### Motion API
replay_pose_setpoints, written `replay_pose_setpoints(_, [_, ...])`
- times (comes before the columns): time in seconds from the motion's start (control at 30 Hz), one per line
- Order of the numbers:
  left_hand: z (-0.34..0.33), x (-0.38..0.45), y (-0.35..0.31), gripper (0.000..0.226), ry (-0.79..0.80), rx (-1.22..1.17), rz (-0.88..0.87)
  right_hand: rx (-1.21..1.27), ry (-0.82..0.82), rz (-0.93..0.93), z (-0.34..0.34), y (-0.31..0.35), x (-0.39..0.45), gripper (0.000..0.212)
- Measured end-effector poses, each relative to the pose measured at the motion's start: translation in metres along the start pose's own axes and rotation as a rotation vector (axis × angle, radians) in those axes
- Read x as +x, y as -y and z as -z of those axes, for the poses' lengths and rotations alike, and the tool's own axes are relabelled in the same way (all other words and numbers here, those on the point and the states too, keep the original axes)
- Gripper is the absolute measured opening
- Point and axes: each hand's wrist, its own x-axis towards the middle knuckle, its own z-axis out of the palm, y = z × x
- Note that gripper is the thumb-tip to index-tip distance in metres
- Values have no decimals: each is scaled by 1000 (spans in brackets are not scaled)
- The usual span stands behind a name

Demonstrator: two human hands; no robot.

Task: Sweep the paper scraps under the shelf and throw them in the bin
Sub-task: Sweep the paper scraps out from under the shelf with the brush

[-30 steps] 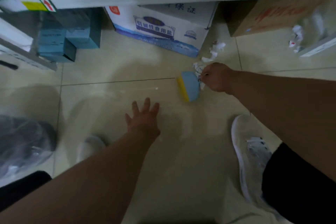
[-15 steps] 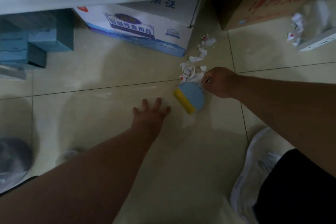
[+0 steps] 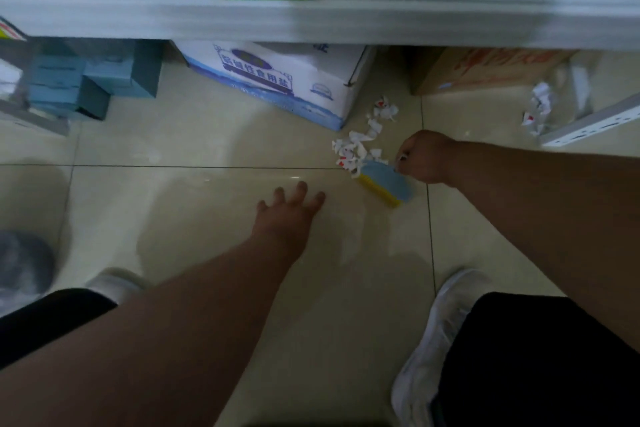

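Note:
A trail of white and red paper scraps (image 3: pixel 360 146) lies on the tile floor between a white and blue carton and a brown carton, under the shelf (image 3: pixel 311 21). My right hand (image 3: pixel 424 158) is shut on a small blue brush with yellow bristles (image 3: pixel 386 182), whose head touches the near end of the scraps. My left hand (image 3: pixel 289 215) rests flat on the floor with fingers spread, left of the brush. A second clump of scraps (image 3: pixel 536 107) lies at the far right by a white shelf post. The dark bin with a plastic liner (image 3: pixel 24 267) is at the left edge.
A white and blue carton (image 3: pixel 277 80) and a brown carton (image 3: pixel 485 71) stand under the shelf, with teal boxes (image 3: pixel 90 80) to the left. A white perforated shelf post (image 3: pixel 592 125) lies at right. My white shoes (image 3: pixel 433 340) stand on the near floor.
My right hand has drawn the brush and scraps slightly outward from the gap between the cartons. The view has shifted, and my left hand stays flat on the floor.

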Motion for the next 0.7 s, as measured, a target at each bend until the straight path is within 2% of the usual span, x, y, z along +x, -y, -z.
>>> replay_pose_setpoints(0.13, [26,-26,-16,100,-103,-78,12,144,-24,-86,6,16,-30,37])
replay_pose_setpoints(0.23, [49,-52,-24,97,-198,-97,-10,-18,70,-48,18,38,-77,43])
replay_pose_setpoints(0.3, [61,-68,-29,93,-245,-103,-24,-64,59,-33,28,58,-108,42])
replay_pose_setpoints(0.4, [78,-81,-29,84,-298,-128,-51,127,-9,-180,39,79,-127,38])
replay_pose_setpoints(0.43, [85,-81,-29,81,-328,-149,-76,175,-91,-179,36,79,-122,36])
replay_pose_setpoints(0.5, [98,-78,-31,79,-422,-182,-152,58,-116,-210,30,77,-119,38])
replay_pose_setpoints(0.57, [110,-73,-36,81,-543,-163,-246,51,-200,-238,17,65,-120,40])
replay_pose_setpoints(0.63, [122,-64,-41,83,-666,-100,-344,92,-153,-292,0,49,-126,43])
replay_pose_setpoints(0.7, [135,-59,-44,82,-849,-11,-449,251,-69,-348,-18,22,-126,42])
